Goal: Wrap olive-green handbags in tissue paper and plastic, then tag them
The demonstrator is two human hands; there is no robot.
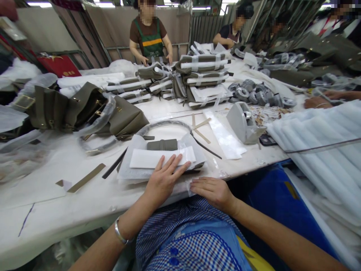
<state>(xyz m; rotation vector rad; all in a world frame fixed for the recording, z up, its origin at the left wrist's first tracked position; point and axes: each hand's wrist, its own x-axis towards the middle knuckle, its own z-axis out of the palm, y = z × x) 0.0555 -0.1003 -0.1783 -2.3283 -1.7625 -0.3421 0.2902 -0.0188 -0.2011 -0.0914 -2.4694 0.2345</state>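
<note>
My left hand [165,178] lies with spread fingers on a white foam strip [146,159]. Under that strip is a translucent wrapping sheet [128,171] around an olive-green bag piece [162,145]. A dark strap [205,147] and a plastic-wrapped handle [166,123] curve out behind the bundle. At the table's front edge, my right hand [213,192] has its fingers pressed together on a small piece of clear film [192,185]; what its fingertips hold is hard to make out.
Olive bags [124,116] lie at the left, wrapped bundles [203,67] are stacked at the back. A tape dispenser [241,122] stands right of the bundle, near foam sheets [321,131] and a blue bin [270,199]. A person [150,34] stands across the table; another's hands show at right.
</note>
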